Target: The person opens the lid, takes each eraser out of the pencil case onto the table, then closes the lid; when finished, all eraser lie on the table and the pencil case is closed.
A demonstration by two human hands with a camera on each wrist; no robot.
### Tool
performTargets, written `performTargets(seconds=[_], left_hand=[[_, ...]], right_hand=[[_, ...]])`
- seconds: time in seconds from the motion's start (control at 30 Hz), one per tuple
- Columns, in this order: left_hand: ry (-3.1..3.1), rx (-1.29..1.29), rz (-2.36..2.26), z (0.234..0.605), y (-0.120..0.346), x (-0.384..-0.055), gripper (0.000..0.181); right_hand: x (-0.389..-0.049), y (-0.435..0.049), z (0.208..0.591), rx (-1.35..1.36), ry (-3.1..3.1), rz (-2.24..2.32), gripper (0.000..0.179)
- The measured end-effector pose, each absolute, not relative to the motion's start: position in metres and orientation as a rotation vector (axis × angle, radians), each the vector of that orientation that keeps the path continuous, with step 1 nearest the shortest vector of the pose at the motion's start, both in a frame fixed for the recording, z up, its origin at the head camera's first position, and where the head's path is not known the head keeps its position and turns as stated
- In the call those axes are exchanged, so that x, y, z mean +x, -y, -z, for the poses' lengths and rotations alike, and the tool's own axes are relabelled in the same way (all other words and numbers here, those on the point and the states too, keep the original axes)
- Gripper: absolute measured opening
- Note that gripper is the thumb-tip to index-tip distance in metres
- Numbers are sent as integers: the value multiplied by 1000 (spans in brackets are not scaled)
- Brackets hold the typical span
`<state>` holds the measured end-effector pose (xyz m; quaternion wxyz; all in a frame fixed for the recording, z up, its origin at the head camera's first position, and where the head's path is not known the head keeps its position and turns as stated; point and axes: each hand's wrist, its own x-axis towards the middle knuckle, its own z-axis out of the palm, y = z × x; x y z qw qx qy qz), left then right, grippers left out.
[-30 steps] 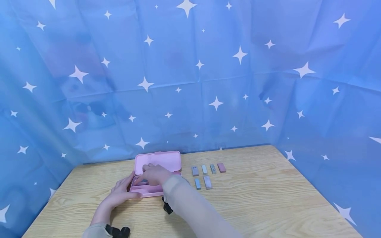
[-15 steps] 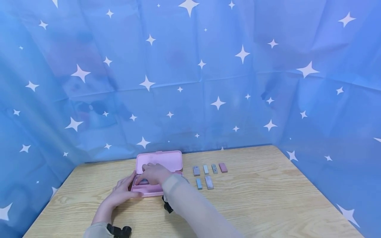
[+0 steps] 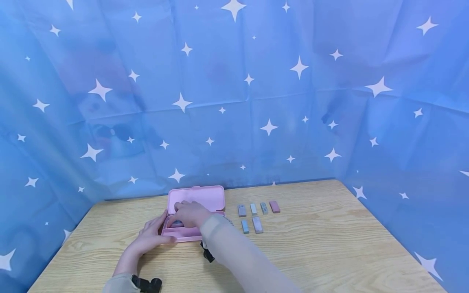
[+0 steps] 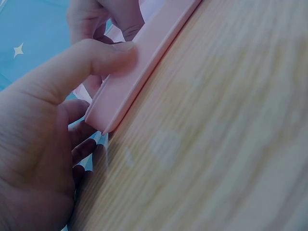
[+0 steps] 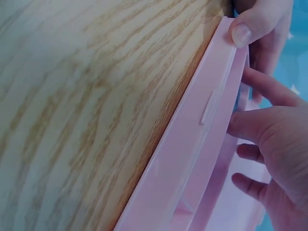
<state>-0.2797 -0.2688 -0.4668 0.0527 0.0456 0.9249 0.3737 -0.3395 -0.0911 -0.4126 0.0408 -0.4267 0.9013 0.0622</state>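
A pink pencil case (image 3: 188, 234) lies with its lid (image 3: 198, 197) raised at the back. My left hand (image 3: 144, 239) grips the case's left end, the thumb on the front wall and the fingers round the side, as the left wrist view shows. My right hand (image 3: 190, 215) reaches into the rear left compartment. Its thumb and index finger pinch a bluish eraser (image 3: 176, 224), mostly hidden by the hand; in the right wrist view only a blue sliver shows between them. The other fingers are loosely bent above the case.
To the right of the case several small block erasers lie in two rows. Among them are a pink eraser (image 3: 274, 206), a blue eraser (image 3: 245, 226) and a pale lilac eraser (image 3: 257, 224). A starry blue cloth (image 3: 234, 101) hangs behind the wooden table (image 3: 322, 244).
The whole head view has shifted slightly. My left hand keeps its hold on the case, and the right hand stays in the same compartment with hardly any movement.
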Motion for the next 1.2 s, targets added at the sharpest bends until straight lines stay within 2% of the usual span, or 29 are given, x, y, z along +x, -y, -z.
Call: performTargets(seconds=[0.17,0.4,0.57,0.9,1.03,1.2], left_hand=[[-2823,165,-1134,467,268,-280,108],[-2817,168,-1119,467,269,-280,108],[-2796,153,-1132,466,270,-278,108],[-2844,174,-1090,469,273,-280,110],[-2834,171,-1096,470,272,-280,110],[-2823,165,-1103,469,270,-280,109]], right_hand=[[-339,88,409,-1363,-2766,-189,38],[-342,80,401,-1466,-2752,-67,49],[-347,74,390,-1430,-2710,20,52],[-355,51,376,-1444,-2616,252,48],[-353,45,376,-1446,-2620,262,41],[-351,40,376,-1437,-2637,241,42]])
